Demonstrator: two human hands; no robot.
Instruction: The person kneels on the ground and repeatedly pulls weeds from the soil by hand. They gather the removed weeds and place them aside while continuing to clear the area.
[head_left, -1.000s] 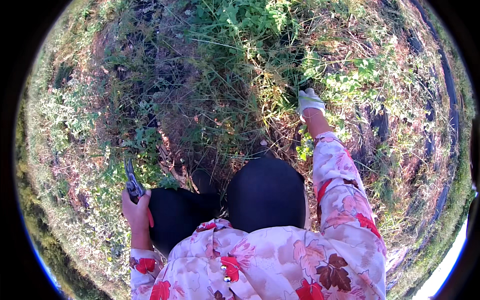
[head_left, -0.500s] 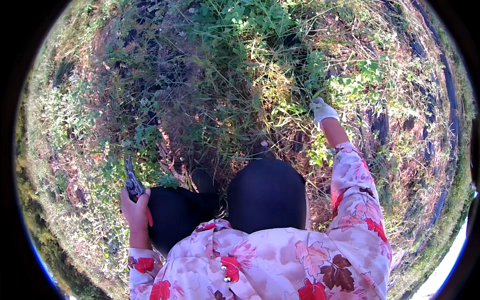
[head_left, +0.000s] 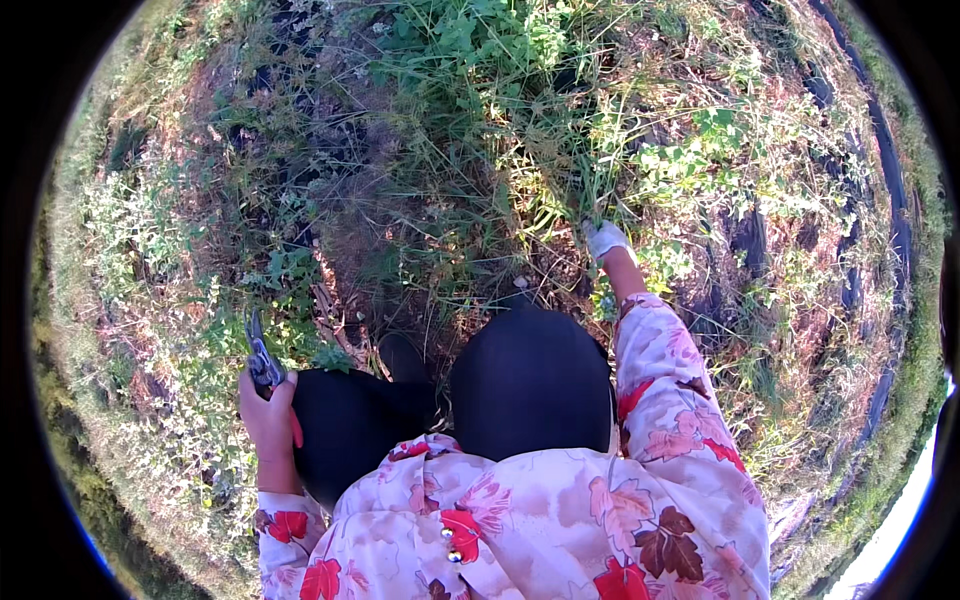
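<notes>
Head view is showing a person crouching over rough, weedy ground, looking down past dark trousered knees and a pale blouse printed with red flowers and brown leaves. Left hand is resting beside the left knee, its fingers wrapping fully closed around the red handles of a pair of pruning shears; the dark blades are pointing up and away from the body, standing over low leafy weeds. Right hand, wearing a pale glove, is reaching forward with the arm stretched out beyond the right knee. Its fingers are curling in at the base of a clump of long green grass stalks, touching them low down near the soil; whether they are fully gripping the stalks is too small to tell. Dry brown stems and leaf litter are lying between the clump and the knees. Dark strips of ground cover are running along the right side, well apart from both hands.
</notes>
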